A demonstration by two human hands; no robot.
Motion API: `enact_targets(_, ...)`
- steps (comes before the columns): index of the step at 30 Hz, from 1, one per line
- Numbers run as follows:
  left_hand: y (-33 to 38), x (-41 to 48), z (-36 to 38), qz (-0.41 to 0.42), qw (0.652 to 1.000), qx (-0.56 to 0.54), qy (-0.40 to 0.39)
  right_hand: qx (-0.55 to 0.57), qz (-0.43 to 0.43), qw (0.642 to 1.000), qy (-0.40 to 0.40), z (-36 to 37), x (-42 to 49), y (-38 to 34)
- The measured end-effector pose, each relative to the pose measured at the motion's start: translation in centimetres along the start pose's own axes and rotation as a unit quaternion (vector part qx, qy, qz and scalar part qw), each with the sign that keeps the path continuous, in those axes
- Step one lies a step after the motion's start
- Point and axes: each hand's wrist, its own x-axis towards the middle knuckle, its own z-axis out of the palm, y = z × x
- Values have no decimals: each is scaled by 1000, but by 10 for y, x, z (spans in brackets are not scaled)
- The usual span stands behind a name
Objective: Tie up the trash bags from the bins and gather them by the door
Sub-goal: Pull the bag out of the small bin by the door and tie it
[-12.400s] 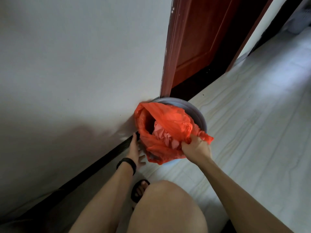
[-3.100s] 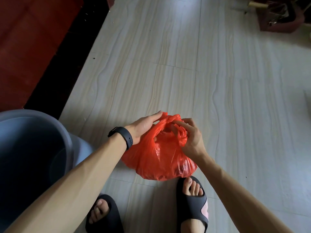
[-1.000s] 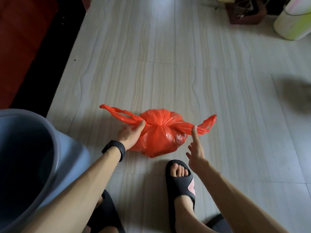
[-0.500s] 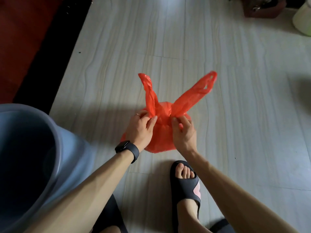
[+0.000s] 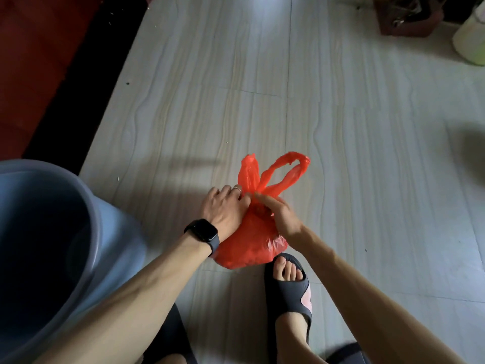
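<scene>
Just ahead of the black sandal (image 5: 288, 290), on the pale floor (image 5: 367, 153) beside a grey-blue bin (image 5: 52, 232), sat the bulging red trash bag (image 5: 249, 248). The left hand (image 5: 225, 208) and right hand (image 5: 280, 219) met at its gathered neck, fingers (image 5: 262, 201) curled and pinching the plastic, the bag's body directly beneath them. Beyond the fingers, its two handles (image 5: 283, 172) stood up free. The film looked thin, soft and light, likely to slip or tear if yanked. The neck or handles seemed the best hold.
</scene>
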Motion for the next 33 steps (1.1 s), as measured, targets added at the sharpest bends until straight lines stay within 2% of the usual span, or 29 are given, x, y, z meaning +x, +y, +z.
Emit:
enact_targets(1, 3, 1, 0, 12, 1000, 17, 9, 5, 27, 1000, 10, 2, 1, 1)
enact_targets(4, 16, 6, -8, 49, 997, 15, 57, -15, 101, 988, 116, 5, 8, 2)
enact_targets(7, 25, 3, -6, 68, 992, -1, 105, 2, 128, 981, 148, -1, 11, -2)
enact_targets(11, 19, -6, 4, 89, 983, -89, 132, 115, 156, 974, 117, -9, 9, -5)
enact_targets(15, 16, -4, -5, 80, 970, -139, 183, 245, 168, 955, 27, -12, 7, -5)
enact_targets(17, 14, 0, -8, 31, 972, -183, 144, 263, 154, 952, -14, -15, 5, -5)
enact_targets(20, 11, 7, -23, -76, 951, -299, -25, 246, 141, 957, -65, -19, -1, -6)
enact_targets(22, 6, 14, -22, -139, 909, -362, -156, 231, 134, 958, -100, -22, -4, -6)
enact_targets(24, -3, 19, -26, -181, 838, -457, -237, 215, 118, 962, -123, -25, -9, -7)
enact_targets(26, -8, 23, -30, -233, 735, -575, -273, 187, 95, 968, -136, -29, -12, -3)
enact_targets(28, -11, 23, -33, -253, 661, -628, -322, 174, 66, 969, -166, -32, -14, -1)
enact_targets(31, -17, 18, -29, -259, 604, -671, -344, 130, 17, 973, -189, -36, -18, 0)
enact_targets(33, -18, 15, -20, -295, 554, -712, -316, 60, -27, 988, -138, -36, -19, 3)
